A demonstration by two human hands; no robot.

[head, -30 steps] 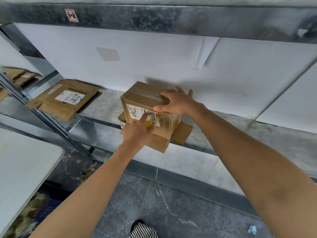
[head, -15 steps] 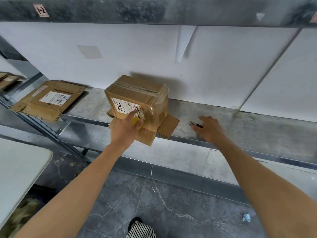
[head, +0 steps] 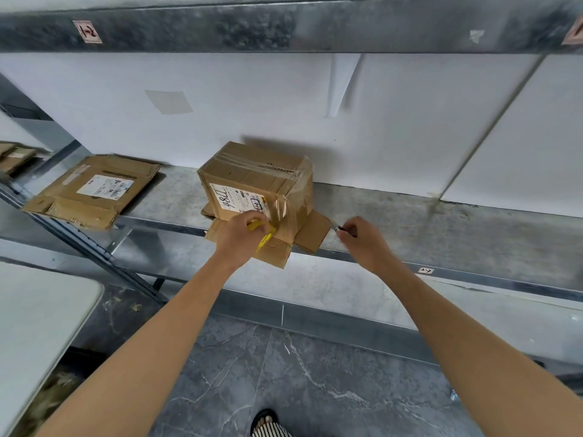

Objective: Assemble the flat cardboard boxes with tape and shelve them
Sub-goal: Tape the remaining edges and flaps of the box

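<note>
- Head view, left to right: what's the status?
- Far left, a worktop (head: 38, 326) corner. Then the shelf (head: 441, 228): a stack of flats (head: 15, 154) at its far left end, and one more flat box (head: 94, 190) beside that. Neither is made up yet.
- And the one in work?
- That box (head: 252, 175) stands mid-shelf near the front edge, with the wall behind it. Its top is taped. The bottom flaps (head: 312, 234) splay out under it, so my read is that end isn't closed.
- Hands?
- The left hand (head: 241, 234) grips the yellow tape roll (head: 265, 236) at the box's lower front. A clear strip (head: 280, 206) runs from the box's right front corner down to the roll. The right hand (head: 362, 242) is just right of the box, apart from it, and pinches a small dark tool (head: 337, 228) with a metal tip. Probably a cutter, but it's too small to confirm.
- How far along?
- Early, I'd say. One box is partway, with the strip laid but uncut. Left to do: cut the strip, close the flaps, seat the box, then make up all the flats.
</note>
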